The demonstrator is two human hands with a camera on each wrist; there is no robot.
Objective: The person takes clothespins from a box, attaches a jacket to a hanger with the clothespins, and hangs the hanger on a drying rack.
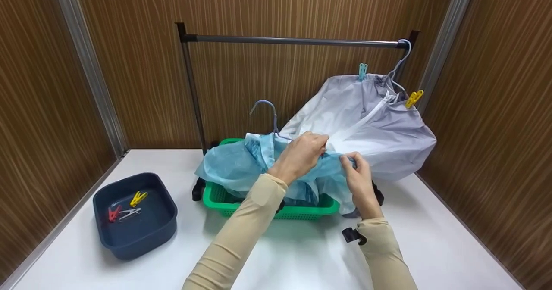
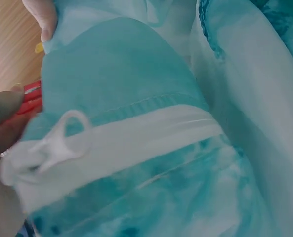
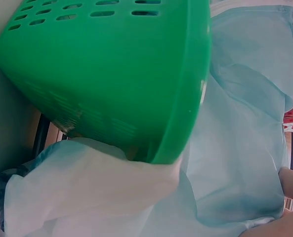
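A light blue zip-up jacket (image 1: 233,160) drapes over a green basket (image 1: 276,212), with a hanger (image 1: 269,104) rising from it. My left hand (image 1: 302,154) pinches a red clothespin (image 2: 31,98) at the edge of the blue fabric; the white zipper pull (image 2: 67,140) lies close to those fingers in the left wrist view. My right hand (image 1: 359,176) pinches the same jacket's edge between thumb and fingers, a short way to the right. In the right wrist view, the red clothespin shows past the stretched cloth.
A black rack (image 1: 293,41) stands behind the basket. From its right end hangs a grey-white jacket (image 1: 345,104) with a blue clothespin (image 1: 362,71) and a yellow clothespin (image 1: 414,99). At the left, a dark blue tub (image 1: 159,234) holds red, yellow and grey clothespins.
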